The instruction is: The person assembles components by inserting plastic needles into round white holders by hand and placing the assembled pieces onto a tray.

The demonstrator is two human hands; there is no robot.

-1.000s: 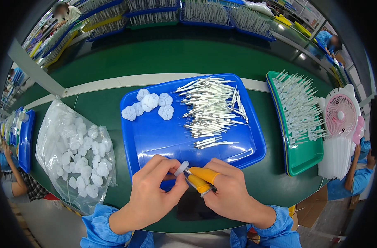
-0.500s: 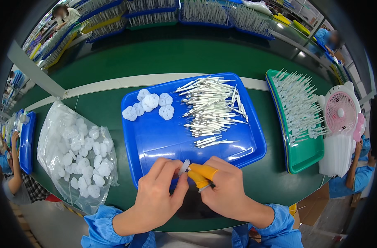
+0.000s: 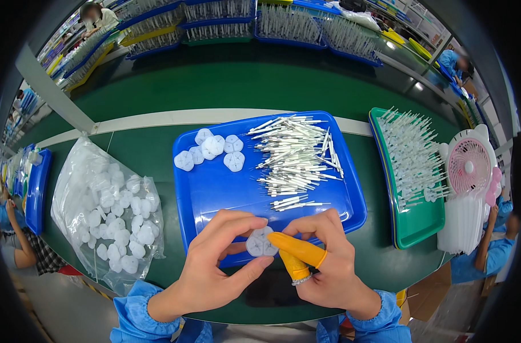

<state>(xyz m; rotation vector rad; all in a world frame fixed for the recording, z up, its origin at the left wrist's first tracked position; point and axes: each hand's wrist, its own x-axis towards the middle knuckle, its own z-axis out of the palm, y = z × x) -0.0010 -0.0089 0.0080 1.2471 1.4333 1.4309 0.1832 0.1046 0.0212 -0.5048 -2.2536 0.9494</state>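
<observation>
My left hand (image 3: 212,273) pinches a small translucent white lobed plastic disc (image 3: 259,243) between fingers and thumb, its flat face turned up. Yellow finger covers sit on the thumb and index finger of my right hand (image 3: 333,268), which close together at the right edge of that disc. Both hands are over the near edge of a blue tray (image 3: 215,191). In this tray, several similar discs (image 3: 212,146) lie at the far left. A heap of thin white sticks with dark, thin tips (image 3: 292,157) fills its right part.
Left of the tray, a clear plastic bag (image 3: 113,220) holds many white discs. At right are a green tray (image 3: 421,226) of upright stick pieces, a pink-and-white fan (image 3: 469,155) and stacked clear plastic containers (image 3: 459,220). Filled trays (image 3: 289,30) line the back; other people work nearby.
The disc has turned from edge-on to face-up between my hands. My left fingers have spread wider around it, and my right fingers have shifted slightly to the right.
</observation>
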